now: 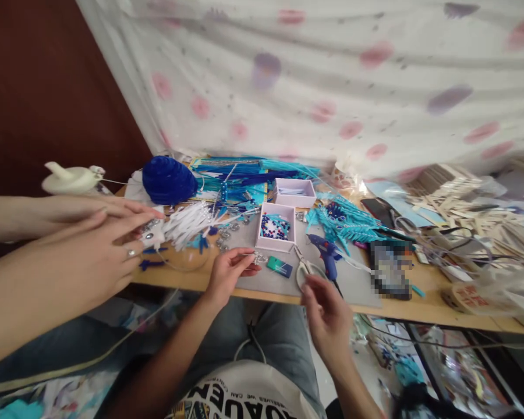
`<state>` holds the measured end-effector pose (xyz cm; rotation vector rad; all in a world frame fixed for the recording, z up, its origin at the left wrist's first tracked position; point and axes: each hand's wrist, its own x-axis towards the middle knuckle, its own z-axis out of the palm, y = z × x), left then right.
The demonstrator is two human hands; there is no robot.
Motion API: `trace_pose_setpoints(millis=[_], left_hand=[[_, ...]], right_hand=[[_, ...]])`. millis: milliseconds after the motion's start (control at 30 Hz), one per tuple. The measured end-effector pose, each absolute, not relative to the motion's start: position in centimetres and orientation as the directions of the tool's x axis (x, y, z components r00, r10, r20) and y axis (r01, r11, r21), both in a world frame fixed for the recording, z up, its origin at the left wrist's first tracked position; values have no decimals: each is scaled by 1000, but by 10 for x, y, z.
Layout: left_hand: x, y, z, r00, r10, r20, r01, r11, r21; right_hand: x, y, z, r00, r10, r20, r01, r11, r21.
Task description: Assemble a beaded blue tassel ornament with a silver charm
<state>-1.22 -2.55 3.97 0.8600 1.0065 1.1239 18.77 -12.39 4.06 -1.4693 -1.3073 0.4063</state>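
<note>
Counter [181, 280] cluttered. Left hand [231, 273] pinches silvery piece [260, 259]; right hand [329, 311] half-curled, hold unclear; sweep could knock scissors [304, 267] beside it.

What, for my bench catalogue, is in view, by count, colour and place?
table: one, light brown, centre
mat: one, grey, tabletop
curtain: one, flowered white, behind
co-worker's hands: two, bare, left
fuzzy bundle: one, blue, back left
stem bunch: one, white, table's left
front box: one, pale lilac, on mat
beads: many, red and blue, inside
rear box: one, pale lilac, behind front box
card: one, green-blue, before front box
silvery piece: one, silver, left of card
scissors: one pair, pale, right of card
glue gun: one, blue, right of scissors
feathery piece: count unclear, turquoise, right of boxes
strips: many, pale, far right
other clutter: uncounted, mixed, throughout
left hand: one, bare, near card
right hand: one, bare, near scissors
</note>
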Motion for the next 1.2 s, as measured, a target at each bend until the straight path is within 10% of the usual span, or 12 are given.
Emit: trace_pose_setpoints(millis=[400,733,933,1067,1200], left_hand=[[-12,-34,42,85,981,-176,-359,194,913],[-5,-30,40,56,945,-323,-587,293,755],[-10,-16,30,-37,941,-335,-516,270,813],[-11,-9,26,-37,929,-367,-527,294,797],[-7,-6,26,-19,923,-385,-532,317,785]], right_hand=[[129,-51,48,143,989,-31,-139,-11,-990],[120,-42,42,180,984,-14,-175,18,-984],[154,-77,36,464,860,213,244,107,-964],[212,-96,23,583,550,598,730,-32,-683],[263,-77,12,482,661,575,835,-149,-530]])
